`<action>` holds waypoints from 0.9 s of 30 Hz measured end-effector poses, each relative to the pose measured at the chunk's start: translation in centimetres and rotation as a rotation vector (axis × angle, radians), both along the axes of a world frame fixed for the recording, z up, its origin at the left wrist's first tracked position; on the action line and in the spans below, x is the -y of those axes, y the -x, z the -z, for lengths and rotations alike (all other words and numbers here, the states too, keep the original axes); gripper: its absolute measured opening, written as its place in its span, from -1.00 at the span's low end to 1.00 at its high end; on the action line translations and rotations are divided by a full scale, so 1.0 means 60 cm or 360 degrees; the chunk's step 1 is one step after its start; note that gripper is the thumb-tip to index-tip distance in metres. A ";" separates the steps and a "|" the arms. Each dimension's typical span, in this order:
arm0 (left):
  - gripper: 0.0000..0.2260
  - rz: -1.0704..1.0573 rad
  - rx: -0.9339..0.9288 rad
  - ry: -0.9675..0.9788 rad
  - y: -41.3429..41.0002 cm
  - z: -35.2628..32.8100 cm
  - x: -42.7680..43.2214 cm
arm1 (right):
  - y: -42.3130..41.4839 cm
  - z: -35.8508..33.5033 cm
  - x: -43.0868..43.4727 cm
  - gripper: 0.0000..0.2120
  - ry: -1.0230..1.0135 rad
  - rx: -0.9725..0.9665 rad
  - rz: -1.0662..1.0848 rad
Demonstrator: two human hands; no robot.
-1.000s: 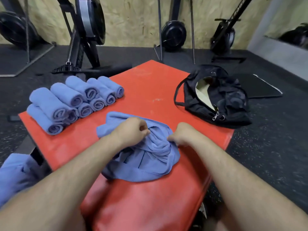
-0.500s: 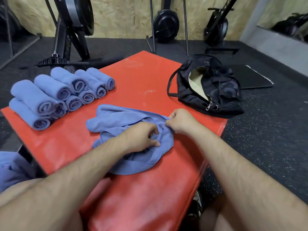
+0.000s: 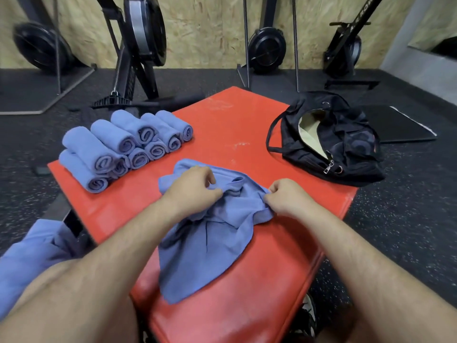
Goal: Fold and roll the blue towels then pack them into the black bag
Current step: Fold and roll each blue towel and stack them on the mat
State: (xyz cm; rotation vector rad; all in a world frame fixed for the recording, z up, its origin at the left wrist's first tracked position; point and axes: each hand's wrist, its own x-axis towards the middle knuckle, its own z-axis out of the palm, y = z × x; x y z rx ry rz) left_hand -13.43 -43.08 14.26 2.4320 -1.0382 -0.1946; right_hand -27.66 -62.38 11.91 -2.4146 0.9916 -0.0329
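Note:
A crumpled blue towel (image 3: 210, 246) lies unfolded in the middle of the red box top (image 3: 222, 129). My left hand (image 3: 193, 188) grips its bunched upper edge. My right hand (image 3: 284, 198) pinches the towel's right edge a little apart from the left. Several rolled blue towels (image 3: 118, 147) are stacked in a pile at the box's far left. The black bag (image 3: 331, 142) sits on the far right corner with its zip open, showing a pale lining.
More loose blue cloth (image 3: 29, 258) lies low at the left beside the box. Rowing machines (image 3: 138, 45) stand on the dark rubber floor along the back wall. A flat black mat (image 3: 400, 125) lies behind the bag.
My hands have drawn apart along the towel's upper edge, and the towel now spreads down toward me. The view has tilted up a little.

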 end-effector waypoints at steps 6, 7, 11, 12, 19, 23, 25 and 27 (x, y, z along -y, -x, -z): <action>-0.72 0.0113 0.0313 -0.0037 0.001 0.025 0.062 | -0.009 -0.013 -0.017 -0.85 -0.0003 0.0029 0.0039; -0.73 0.0136 0.0348 -0.0104 -0.002 0.027 0.072 | -0.008 -0.014 -0.019 -0.84 0.0016 -0.0012 0.0038; -0.81 0.0161 0.0075 -0.0038 -0.012 0.019 0.088 | -0.011 -0.018 -0.015 -0.86 0.0048 -0.0070 0.0094; -0.83 0.0068 -0.0054 0.0079 -0.019 0.010 0.085 | -0.011 -0.021 -0.009 -0.91 0.0054 -0.0019 0.0137; -0.78 -0.0610 -0.0483 0.0989 -0.095 -0.089 -0.006 | -0.002 -0.055 0.004 -0.59 -0.0447 0.0876 0.0478; -0.76 -0.0632 -0.0752 0.1426 -0.107 -0.123 -0.051 | 0.011 -0.116 -0.004 -0.67 -0.1082 0.1340 0.0490; -0.71 -0.0601 -0.0692 0.1404 -0.104 -0.131 -0.063 | 0.026 -0.139 0.005 -0.73 -0.1338 0.1420 0.0403; -0.73 -0.0577 -0.0550 0.1355 -0.105 -0.163 -0.081 | 0.040 -0.169 0.011 -0.77 -0.1470 0.1467 0.0334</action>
